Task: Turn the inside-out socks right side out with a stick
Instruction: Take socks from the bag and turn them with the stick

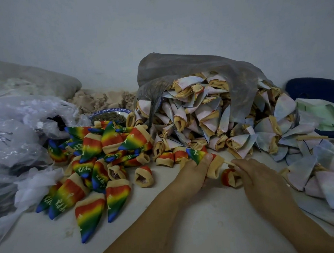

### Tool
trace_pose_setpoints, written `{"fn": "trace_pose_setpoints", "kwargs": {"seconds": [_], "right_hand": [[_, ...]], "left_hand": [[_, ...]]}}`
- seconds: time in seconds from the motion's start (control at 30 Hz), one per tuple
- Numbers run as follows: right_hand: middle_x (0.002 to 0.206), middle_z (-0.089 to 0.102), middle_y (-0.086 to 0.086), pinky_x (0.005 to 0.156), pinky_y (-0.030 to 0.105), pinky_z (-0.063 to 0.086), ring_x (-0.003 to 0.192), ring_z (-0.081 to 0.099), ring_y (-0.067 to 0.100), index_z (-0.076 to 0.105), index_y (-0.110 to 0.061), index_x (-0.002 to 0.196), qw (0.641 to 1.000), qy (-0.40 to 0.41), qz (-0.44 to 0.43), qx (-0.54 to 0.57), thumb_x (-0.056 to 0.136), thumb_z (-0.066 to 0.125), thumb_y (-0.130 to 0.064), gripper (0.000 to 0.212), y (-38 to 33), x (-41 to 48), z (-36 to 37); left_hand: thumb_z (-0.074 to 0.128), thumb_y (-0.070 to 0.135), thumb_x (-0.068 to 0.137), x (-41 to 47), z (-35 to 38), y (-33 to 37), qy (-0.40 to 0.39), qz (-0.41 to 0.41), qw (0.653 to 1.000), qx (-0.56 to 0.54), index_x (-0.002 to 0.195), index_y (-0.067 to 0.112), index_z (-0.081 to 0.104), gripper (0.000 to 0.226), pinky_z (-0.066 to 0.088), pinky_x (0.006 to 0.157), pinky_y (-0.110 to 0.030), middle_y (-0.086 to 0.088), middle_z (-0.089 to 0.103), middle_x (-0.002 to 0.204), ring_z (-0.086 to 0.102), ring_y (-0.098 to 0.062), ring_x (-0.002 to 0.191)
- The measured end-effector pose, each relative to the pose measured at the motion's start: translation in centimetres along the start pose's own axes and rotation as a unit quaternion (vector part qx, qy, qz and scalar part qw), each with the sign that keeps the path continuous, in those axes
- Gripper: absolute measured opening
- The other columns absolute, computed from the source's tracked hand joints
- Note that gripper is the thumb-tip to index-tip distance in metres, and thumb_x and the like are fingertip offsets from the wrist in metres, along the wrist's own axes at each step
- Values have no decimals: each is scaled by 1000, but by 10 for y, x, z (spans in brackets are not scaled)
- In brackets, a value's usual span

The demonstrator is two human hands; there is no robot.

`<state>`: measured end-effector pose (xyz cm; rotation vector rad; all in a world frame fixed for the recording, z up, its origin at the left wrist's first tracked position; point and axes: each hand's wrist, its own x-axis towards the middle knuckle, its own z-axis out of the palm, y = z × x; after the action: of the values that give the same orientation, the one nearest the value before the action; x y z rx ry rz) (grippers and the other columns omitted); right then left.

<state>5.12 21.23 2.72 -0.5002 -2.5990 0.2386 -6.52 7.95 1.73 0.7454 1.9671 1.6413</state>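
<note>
Just in front of the grey bag (pixel 187 68) spilling pale inside-out socks (pixel 197 115), the left hand (pixel 192 171) grips a rainbow sock (pixel 200 155) near its tan cuff. The right hand (pixel 255 176) pinches a thin stick (pixel 228 163) whose far end meets that cuff. Rainbow socks (pixel 97 166) lie heaped on the bench (pixel 171 227) left of the bag.

turned socks (pixel 96 162): rainbow bands red to blue, white lettering, tan cuffs | held sock (pixel 196 154): same rainbow, tan cuff | inside-out socks (pixel 201 115): faded pastel pink and blue, tan cuffs | stick (pixel 228 163): pale tan | sack (pixel 177 69): translucent grey | plastic bags (pixel 11 130): clear whitish | bowl (pixel 108 112): blue-and-white patterned rim | chair (pixel 313 89): dark blue | table (pixel 217 223): white | wall (pixel 173 25): pale grey
</note>
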Motion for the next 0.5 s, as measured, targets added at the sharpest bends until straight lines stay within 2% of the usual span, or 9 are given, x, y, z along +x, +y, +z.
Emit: {"fn": "trace_pose_setpoints", "kwargs": {"seconds": [0.1,0.17,0.27,0.43,0.5], "right_hand": [[110,61,1,76,37,47,94,58,22,56,-29,124,1000,-23,16,6,101,34,-30,31,-7,-4,3],[113,59,-6,73,32,45,95,57,17,51,-35,125,999,-33,39,-5,101,28,-37,34,-14,-6,4],[115,59,-7,71,30,41,97,56,16,50,-36,124,997,-44,61,-8,102,26,-37,33,-20,-7,4],[110,60,-8,69,29,38,88,52,12,55,-37,119,996,-47,51,48,101,30,-38,30,-24,-6,4],[107,60,-9,72,30,40,88,50,10,55,-38,119,996,-58,33,60,101,31,-38,31,-19,-2,0]], "left_hand": [[38,56,100,1,0,1,13,-16,999,-31,73,18,53,49,40,66,-29,-1,51,63,45,-14,58],[38,57,99,2,0,2,21,-25,998,-44,66,20,52,52,37,57,-26,4,49,53,42,-10,49],[36,58,99,2,1,4,18,-28,998,-45,61,21,51,56,33,50,-24,8,44,44,38,-6,38],[34,63,97,-3,1,0,49,9,997,-58,49,26,57,66,35,49,-20,7,49,44,43,-5,40],[41,69,91,-4,-2,-1,43,19,996,-80,57,29,66,58,41,59,-19,7,60,57,54,-5,54]]}}
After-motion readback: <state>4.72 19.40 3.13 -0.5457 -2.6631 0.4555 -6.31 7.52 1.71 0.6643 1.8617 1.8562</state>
